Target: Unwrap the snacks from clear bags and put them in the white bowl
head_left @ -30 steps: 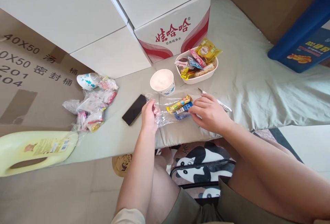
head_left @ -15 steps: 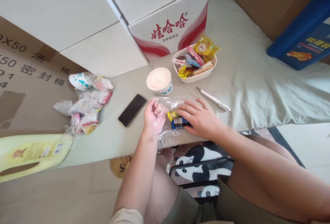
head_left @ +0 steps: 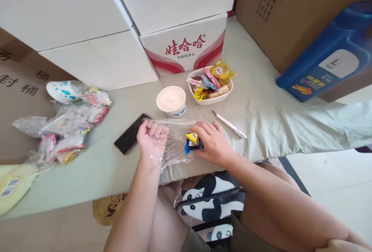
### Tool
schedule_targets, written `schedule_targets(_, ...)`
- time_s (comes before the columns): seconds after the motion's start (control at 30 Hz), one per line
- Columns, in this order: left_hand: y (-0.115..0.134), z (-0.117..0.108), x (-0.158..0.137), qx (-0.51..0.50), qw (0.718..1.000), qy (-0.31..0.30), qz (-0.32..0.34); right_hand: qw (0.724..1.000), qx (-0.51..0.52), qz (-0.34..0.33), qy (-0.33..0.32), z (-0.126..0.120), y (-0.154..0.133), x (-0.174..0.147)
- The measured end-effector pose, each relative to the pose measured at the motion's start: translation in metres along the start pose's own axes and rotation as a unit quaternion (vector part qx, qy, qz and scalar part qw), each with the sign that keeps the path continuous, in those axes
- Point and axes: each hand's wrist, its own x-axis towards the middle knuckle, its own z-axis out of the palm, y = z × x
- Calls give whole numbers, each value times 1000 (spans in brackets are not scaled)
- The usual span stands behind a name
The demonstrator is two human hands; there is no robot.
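Observation:
A clear plastic bag stretches between my two hands above the cloth-covered surface. My left hand has its fingers curled in the film, which partly covers the palm. On the other side, my right hand wraps its fingers and thumb round a blue-wrapped snack with a small yellow-wrapped snack on top. A black phone lies just left of my left hand. Beyond my right hand is a white pen.
Behind the hands stand a paper cup and a white bowl of wrapped snacks. Filled clear bags and another paper cup lie left. A blue jug lies right; boxes line the back.
My left hand has drawn away from the snacks, stretching the film. My right hand, flatter over the snacks before, now curls round them. The yellow snack sits higher on the blue one. The view has shifted.

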Motion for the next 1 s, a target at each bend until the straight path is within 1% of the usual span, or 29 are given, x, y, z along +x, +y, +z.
schedule_targets(0.07,0,-3,8,28,998,51,-2,996,87,29,8,1,4,-1)
schedule_targets(0.1,-1,-4,10,49,996,77,-1,988,144,51,18,1,5,-1)
schedule_targets(0.13,-3,-4,11,70,992,101,8,973,213,77,37,2,6,-2)
schedule_targets(0.17,-5,-4,12,87,989,117,20,947,297,104,64,1,7,-2)
schedule_targets(0.2,-7,-4,11,100,986,129,35,908,389,126,94,0,7,-1)
schedule_targets(0.27,-11,-5,10,107,982,141,62,801,559,155,150,-5,7,1)
schedule_targets(0.3,-13,-5,10,103,982,144,72,748,620,163,174,-9,7,2)
schedule_targets(0.33,-15,-5,10,95,982,142,78,704,661,168,196,-14,8,3)
schedule_targets(0.37,-16,-6,10,85,983,139,83,672,686,175,218,-19,9,5)
schedule_targets(0.4,-17,-7,9,75,984,134,88,648,700,182,240,-24,10,6)
schedule_targets(0.43,-18,-7,10,67,985,127,91,630,706,189,262,-28,12,7)
schedule_targets(0.5,-19,-8,10,57,987,117,97,610,708,201,295,-35,17,9)
schedule_targets(0.57,-19,-8,11,53,986,117,108,606,693,220,322,-40,22,10)
schedule_targets(0.63,-18,-7,12,46,985,121,116,609,663,239,362,-42,29,10)
schedule_targets(0.7,-18,-6,14,36,986,118,116,626,624,243,399,-42,36,9)
schedule_targets(0.73,-18,-5,14,31,987,113,110,644,604,236,407,-41,40,9)
schedule_targets(0.77,-18,-5,14,27,989,106,101,667,582,226,407,-41,43,8)
schedule_targets(0.83,-20,-4,13,28,992,95,81,725,528,204,391,-39,46,5)
schedule_targets(0.93,-22,-2,9,48,994,85,55,815,430,185,342,-36,46,-2)
schedule_targets(1.0,-24,-1,5,62,994,78,34,866,365,160,303,-36,46,-4)
